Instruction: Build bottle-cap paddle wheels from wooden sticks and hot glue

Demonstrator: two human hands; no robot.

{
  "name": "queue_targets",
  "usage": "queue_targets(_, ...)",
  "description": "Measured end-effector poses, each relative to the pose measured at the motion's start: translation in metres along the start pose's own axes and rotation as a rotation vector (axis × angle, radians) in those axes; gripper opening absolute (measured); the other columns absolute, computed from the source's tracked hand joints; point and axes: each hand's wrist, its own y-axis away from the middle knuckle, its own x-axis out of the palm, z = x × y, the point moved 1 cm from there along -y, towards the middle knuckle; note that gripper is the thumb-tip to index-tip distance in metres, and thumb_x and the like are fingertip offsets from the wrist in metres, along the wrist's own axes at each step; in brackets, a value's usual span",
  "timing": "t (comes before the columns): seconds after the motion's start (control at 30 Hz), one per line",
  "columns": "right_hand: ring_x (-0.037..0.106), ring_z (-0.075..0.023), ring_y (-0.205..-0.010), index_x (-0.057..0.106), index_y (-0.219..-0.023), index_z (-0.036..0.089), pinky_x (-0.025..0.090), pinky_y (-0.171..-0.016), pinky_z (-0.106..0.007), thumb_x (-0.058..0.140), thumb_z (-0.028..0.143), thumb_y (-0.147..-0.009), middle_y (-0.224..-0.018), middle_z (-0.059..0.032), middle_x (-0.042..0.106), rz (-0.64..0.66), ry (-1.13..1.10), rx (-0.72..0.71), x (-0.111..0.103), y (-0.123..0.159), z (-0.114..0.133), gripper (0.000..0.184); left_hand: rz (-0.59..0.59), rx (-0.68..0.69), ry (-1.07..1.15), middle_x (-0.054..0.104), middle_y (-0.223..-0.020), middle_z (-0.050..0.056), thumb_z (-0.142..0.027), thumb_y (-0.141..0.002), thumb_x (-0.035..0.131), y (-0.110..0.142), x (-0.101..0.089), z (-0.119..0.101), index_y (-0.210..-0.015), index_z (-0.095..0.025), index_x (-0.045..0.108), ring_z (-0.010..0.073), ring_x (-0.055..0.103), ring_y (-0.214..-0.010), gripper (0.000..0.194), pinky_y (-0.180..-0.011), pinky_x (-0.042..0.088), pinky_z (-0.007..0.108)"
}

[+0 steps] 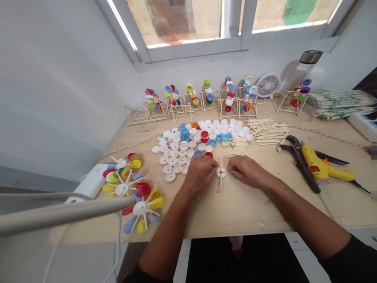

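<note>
White cap (218, 175): on the table (235, 212), between our two hands, with a long stick (221, 183) lying across it.
Right hand (247, 169): grip pinched on a crosswise stick (226, 172) at the cap's right side.
Left hand (200, 172): fingertips at the cap's left edge; we cannot tell whether this grip clamps anything.
Loose caps (172, 160): mostly white, gathered beyond our hands.
Glue gun (319, 166): yellow, lying at our right beside a black hand tool (306, 169).

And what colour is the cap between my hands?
The cap is white; the head view shows it best.
</note>
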Motion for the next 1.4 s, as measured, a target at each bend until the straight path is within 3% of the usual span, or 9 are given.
queue_targets(1.4, 0.048, -0.0150, -0.072, 0.054, -0.075, 0.017, 0.034, -0.069, -0.027, 0.043, 0.019, -0.086, -0.075, -0.0041, 0.059, 0.019, 0.007, 0.031, 0.0002, -0.0016, -0.0014, 0.015, 0.049, -0.004, 0.012, 0.070, -0.082, 0.003, -0.013, -0.079, 0.053, 0.0001, 0.0017, -0.0013, -0.078, -0.022, 0.067, 0.0202, 0.058, -0.086, 0.017, -0.077, 0.039, 0.036)
